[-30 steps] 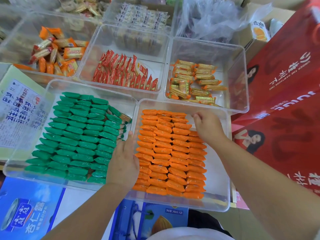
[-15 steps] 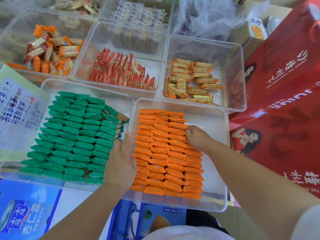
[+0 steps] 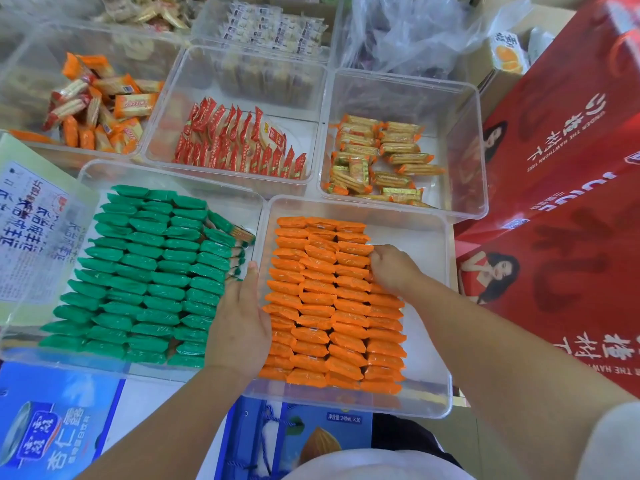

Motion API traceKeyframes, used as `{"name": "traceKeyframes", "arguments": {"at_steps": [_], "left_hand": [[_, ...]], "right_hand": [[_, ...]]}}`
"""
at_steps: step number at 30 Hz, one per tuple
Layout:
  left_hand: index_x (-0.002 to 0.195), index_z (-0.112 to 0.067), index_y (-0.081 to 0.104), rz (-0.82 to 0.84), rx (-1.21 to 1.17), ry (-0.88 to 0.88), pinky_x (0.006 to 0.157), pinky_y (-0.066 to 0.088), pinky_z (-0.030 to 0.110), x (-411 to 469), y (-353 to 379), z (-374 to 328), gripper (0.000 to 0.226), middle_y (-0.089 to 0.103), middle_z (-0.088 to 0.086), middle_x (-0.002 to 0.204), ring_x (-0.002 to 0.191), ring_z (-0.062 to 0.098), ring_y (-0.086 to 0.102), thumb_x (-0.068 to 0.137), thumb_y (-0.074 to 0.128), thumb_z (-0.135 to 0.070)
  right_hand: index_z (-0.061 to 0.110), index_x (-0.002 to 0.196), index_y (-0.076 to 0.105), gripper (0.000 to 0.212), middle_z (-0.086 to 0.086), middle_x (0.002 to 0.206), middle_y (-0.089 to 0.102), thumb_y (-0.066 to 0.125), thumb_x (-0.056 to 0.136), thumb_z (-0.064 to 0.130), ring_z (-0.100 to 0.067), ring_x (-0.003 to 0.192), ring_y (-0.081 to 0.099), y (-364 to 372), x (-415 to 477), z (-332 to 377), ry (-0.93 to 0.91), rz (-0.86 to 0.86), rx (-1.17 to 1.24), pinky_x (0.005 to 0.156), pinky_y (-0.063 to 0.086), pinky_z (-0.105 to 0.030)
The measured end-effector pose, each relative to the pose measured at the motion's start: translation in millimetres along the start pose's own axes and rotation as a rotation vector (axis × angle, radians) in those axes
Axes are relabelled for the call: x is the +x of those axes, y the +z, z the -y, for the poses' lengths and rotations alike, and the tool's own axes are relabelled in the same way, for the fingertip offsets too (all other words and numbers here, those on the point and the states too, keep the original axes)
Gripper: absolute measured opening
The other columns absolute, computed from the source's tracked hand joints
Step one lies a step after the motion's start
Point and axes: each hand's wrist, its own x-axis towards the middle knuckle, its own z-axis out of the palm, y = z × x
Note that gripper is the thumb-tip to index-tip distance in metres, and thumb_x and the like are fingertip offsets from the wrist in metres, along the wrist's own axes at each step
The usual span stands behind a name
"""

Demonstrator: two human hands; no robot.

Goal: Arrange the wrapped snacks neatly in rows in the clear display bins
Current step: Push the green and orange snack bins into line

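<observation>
L hand (image 3: 239, 327) flat, fingers straight against orange snacks (image 3: 311, 306) in clear bin (image 3: 427, 358); R hand (image 3: 394, 268) fingers curled onto them, grip can't tell.

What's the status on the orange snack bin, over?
Left hand flat along left edge of orange snacks; right hand curled on their right column. Four columns in clear bin, rightmost short of the far end. Nothing in the way.

Right hand (image 3: 393, 268) fingertips hidden among orange snacks (image 3: 311, 306).
</observation>
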Motion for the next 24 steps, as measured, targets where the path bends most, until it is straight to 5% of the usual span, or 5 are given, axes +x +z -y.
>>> {"name": "traceKeyframes", "arguments": {"at_steps": [6,10,14,18,24], "left_hand": [[0.159,-0.024,0.019,-0.007,0.01,0.008,0.078,0.055,0.045,0,1,-1,0.071,0.047,0.012,0.136,0.11,0.03,0.055,0.097,0.051,-0.012],[0.159,-0.026,0.016,-0.017,0.02,0.004,0.077,0.054,0.041,0,2,0,0.072,0.046,0.01,0.136,0.109,0.028,0.056,0.097,0.051,-0.014],[0.16,-0.027,0.015,-0.017,0.026,0.015,0.074,0.054,0.04,0,1,0,0.075,0.046,0.01,0.134,0.106,0.027,0.056,0.096,0.053,-0.013],[0.16,-0.025,0.015,-0.016,0.035,0.022,0.073,0.053,0.039,0,2,0,0.076,0.046,0.009,0.134,0.105,0.026,0.057,0.095,0.053,-0.013],[0.16,-0.025,0.017,-0.013,0.034,0.01,0.075,0.052,0.041,0,1,0,0.073,0.046,0.01,0.137,0.109,0.028,0.055,0.097,0.051,-0.013]], "right_hand": [[0.007,0.096,0.068,0.039,-0.013,0.094,0.064,0.036,0.1,0.029,-0.028,0.088,0.056,-22,5,12,0.027,-0.211,0.244,0.074,0.044,-0.038],[0.01,0.084,0.064,0.051,-0.008,0.085,0.063,0.032,0.106,0.043,-0.03,0.091,0.059,-18,3,19,-0.044,-0.017,0.067,0.085,0.048,-0.041],[0.022,0.066,0.037,0.05,-0.007,0.08,0.049,0.024,0.107,0.047,-0.029,0.087,0.048,-11,0,30,-0.032,0.05,-0.073,0.09,0.042,-0.044],[0.018,0.074,0.049,0.051,-0.008,0.092,0.056,0.024,0.106,0.049,-0.032,0.099,0.054,-8,-5,36,-0.023,0.047,-0.095,0.098,0.043,-0.047],[0.001,0.102,0.07,0.065,-0.016,0.102,0.07,0.037,0.102,0.057,-0.031,0.096,0.064,-24,-8,22,0.023,0.086,0.258,0.09,0.049,-0.044]]}}
